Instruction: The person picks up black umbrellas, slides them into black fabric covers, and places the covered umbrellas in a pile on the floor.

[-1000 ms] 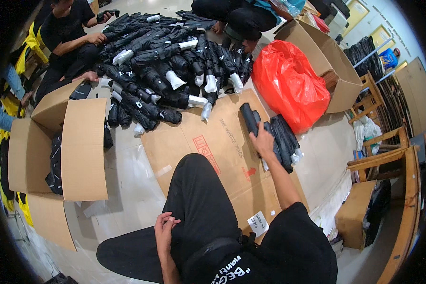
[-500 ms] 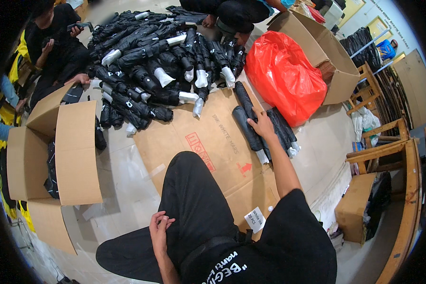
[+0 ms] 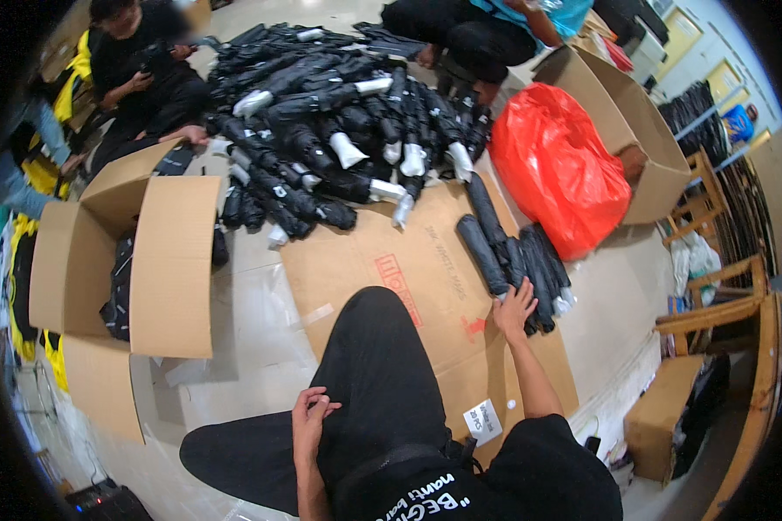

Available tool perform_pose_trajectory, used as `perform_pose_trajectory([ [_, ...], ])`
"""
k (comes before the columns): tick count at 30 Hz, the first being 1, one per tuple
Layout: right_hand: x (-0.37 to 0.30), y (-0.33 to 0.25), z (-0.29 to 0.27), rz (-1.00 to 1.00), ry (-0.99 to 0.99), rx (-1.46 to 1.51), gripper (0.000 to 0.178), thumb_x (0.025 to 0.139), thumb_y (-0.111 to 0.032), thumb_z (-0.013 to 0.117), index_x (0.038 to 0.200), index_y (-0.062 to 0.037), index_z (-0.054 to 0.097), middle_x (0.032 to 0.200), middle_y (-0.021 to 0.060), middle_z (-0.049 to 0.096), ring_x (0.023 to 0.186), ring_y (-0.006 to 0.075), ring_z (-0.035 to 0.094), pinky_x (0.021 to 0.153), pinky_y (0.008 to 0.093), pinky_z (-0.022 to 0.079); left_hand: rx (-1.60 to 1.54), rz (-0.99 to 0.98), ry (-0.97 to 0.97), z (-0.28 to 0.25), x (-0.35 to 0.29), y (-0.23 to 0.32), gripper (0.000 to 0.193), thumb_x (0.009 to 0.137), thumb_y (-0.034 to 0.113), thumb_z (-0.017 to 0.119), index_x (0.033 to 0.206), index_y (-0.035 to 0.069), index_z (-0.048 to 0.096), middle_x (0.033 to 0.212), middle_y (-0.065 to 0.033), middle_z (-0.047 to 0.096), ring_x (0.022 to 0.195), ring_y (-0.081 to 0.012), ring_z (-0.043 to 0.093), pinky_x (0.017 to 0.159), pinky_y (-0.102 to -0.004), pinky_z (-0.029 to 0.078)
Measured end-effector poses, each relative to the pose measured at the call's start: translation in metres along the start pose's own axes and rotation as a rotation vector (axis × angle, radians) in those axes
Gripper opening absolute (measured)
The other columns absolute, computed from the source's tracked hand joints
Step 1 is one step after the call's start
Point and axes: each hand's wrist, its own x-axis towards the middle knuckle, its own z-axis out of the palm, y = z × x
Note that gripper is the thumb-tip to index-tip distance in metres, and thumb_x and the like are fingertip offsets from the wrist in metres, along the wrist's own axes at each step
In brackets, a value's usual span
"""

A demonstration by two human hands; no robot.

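Note:
A row of black folded umbrellas [image 3: 483,253] in sleeves lies side by side on a flattened cardboard sheet [image 3: 365,252], some with whitish handle ends. My right hand [image 3: 514,308] rests over the near ends of this row, its fingers spread and touching them; it covers part of those ends. My left hand [image 3: 311,415] lies by my thigh with its fingers curled toward the thumb, and nothing shows in it. Beyond the sheet, a large heap of similar black umbrellas [image 3: 313,130] with white-wrapped handles spreads across the floor.
At the left stands an open carton [image 3: 172,269] with black items inside. A red plastic bag [image 3: 560,169] bulges beside another open carton [image 3: 660,165]. Two people sit beyond the heap, one holding a dark device. Wooden frames [image 3: 712,317] stand at the right.
My right hand has slid from the middle of the umbrella row to its near ends. The umbrellas now lie closer together. The whole view has shifted, while my left hand stays by my thigh.

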Motion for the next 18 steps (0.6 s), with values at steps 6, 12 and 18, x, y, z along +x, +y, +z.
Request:
perform_pose_trajectory([
  [6, 0.035, -0.192, -0.065, -0.570, 0.239, 0.472, 0.054, 0.076, -0.018, 0.070, 0.127, -0.0072, 0.057, 0.130, 0.0290, 0.053, 0.123, 0.0432, 0.053, 0.098, 0.0522, 0.046, -0.040, 0.017, 0.013, -0.008, -0.002, -0.005, 0.027, 0.098, 0.009, 0.060, 0.123, -0.001, 0.057, 0.102, -0.0097, 0.062, 0.091, -0.0240, 0.072, 0.088, -0.0328, 0.054],
  [12, 0.100, -0.306, -0.015, -0.202, -0.017, 0.625, 0.059, 0.084, -0.022, 0.072, 0.137, -0.0173, 0.046, 0.118, 0.0289, 0.057, 0.111, 0.0468, 0.059, 0.090, 0.0532, 0.050, -0.065, 0.045, -0.027, -0.008, 0.002, -0.015, 0.029, 0.099, 0.013, 0.061, 0.124, -0.001, 0.056, 0.102, -0.0120, 0.063, 0.093, -0.0248, 0.072, 0.086, -0.0327, 0.055],
  [18, 0.105, -0.296, 0.040, -0.400, 0.243, 0.898, 0.052, 0.083, -0.011, 0.069, 0.129, -0.0093, 0.045, 0.110, 0.0274, 0.062, 0.105, 0.0426, 0.062, 0.086, 0.0489, 0.051, -0.131, 0.053, -0.032, -0.014, 0.005, -0.027, 0.031, 0.098, 0.015, 0.062, 0.124, -0.002, 0.056, 0.102, -0.0099, 0.062, 0.094, -0.0247, 0.072, 0.084, -0.0306, 0.053],
])
